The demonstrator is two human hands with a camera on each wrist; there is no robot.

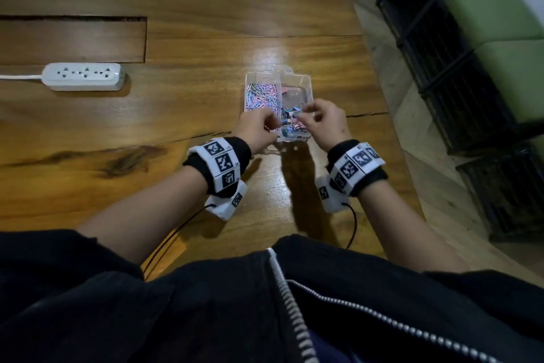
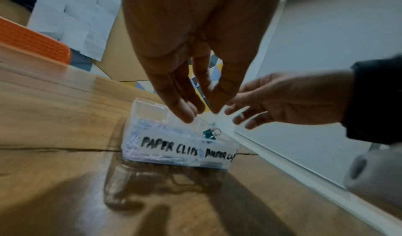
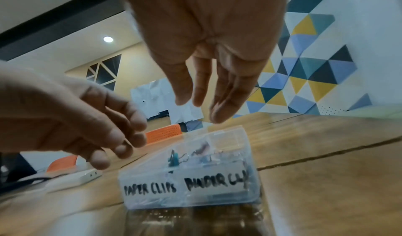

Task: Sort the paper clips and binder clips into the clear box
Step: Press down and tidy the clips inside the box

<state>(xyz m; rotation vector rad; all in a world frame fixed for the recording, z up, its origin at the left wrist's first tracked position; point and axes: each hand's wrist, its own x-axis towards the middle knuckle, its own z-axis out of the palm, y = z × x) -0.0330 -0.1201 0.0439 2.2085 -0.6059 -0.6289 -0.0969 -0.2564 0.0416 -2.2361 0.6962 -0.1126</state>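
A clear box (image 1: 306,89) lies on the wooden table; its front is hand-lettered "PAPER CLIPS" and "BINDER CLIPS" (image 2: 174,146) (image 3: 185,184). Pastel paper clips (image 1: 262,95) (image 2: 135,141) fill the left compartment. Binder clips (image 1: 290,120) sit in the right one, a teal one (image 2: 210,133) (image 3: 174,158) on top. My left hand (image 1: 272,124) (image 2: 200,114) hovers over the near left part of the box, fingers pointing down and holding nothing. My right hand (image 1: 306,115) (image 3: 200,109) hovers over the binder clip side, fingers relaxed and empty.
A white power strip (image 1: 84,76) (image 3: 87,176) lies at the left of the table. The table's right edge (image 1: 382,103) runs close to the box, with black crates (image 1: 441,53) on the floor beyond. Orange chairs (image 2: 32,41) stand behind the table.
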